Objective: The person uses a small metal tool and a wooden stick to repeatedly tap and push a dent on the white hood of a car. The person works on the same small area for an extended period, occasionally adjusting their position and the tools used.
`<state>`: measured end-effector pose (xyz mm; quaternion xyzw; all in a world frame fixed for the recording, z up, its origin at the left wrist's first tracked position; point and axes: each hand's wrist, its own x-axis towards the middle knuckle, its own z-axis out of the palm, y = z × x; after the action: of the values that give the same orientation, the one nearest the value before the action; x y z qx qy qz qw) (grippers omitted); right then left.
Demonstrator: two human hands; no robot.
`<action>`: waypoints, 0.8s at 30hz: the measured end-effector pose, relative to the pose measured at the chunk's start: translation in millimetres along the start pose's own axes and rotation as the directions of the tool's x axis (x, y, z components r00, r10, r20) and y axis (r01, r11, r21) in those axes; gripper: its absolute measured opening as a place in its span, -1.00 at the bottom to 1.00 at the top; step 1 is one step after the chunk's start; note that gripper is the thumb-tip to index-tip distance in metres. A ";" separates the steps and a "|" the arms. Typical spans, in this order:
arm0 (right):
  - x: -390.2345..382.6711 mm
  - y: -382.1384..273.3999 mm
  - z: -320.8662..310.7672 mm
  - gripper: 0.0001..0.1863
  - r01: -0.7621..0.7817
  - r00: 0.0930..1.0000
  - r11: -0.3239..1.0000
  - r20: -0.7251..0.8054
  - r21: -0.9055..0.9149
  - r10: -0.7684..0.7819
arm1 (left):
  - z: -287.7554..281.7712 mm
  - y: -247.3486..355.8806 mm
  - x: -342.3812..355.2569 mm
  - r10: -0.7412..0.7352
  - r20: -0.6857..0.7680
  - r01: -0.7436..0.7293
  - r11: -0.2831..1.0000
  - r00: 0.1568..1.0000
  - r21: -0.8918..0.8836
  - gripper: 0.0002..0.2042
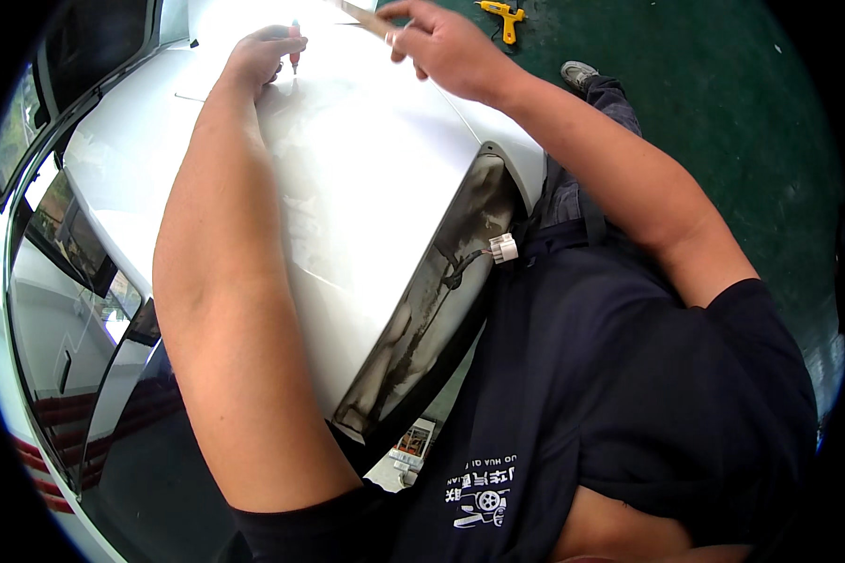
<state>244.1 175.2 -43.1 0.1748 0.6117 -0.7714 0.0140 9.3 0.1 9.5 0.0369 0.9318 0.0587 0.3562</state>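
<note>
A slim red pen-like tool is pinched upright in the fingers of my left hand. Its thin tip points down at the glossy white car body panel; whether it touches cannot be told. Up and to the right, my right hand is closed around a light wooden handle, raised above the panel. The handle's far end runs out past the upper edge, so its head, if any, is hidden. My left forearm reaches over the panel, which has pale smudges near the red tool.
Along the panel's right edge lies an open, dirty lamp recess, with a white wire connector hanging from it. A yellow glue gun lies on the green floor. Car windows are at left; a small box sits below.
</note>
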 end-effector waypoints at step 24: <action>5.2 -15.3 -2.8 -0.51 0.206 0.958 0.978 -0.211 0.042 -0.193 | -19.0 8.2 -4.7 -0.092 0.101 0.091 0.996 0.991 0.013 -0.63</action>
<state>236.3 182.7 -30.7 0.1912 0.5997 -0.7656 -0.1327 0.3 6.1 27.7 -0.0013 0.9134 0.0363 0.4054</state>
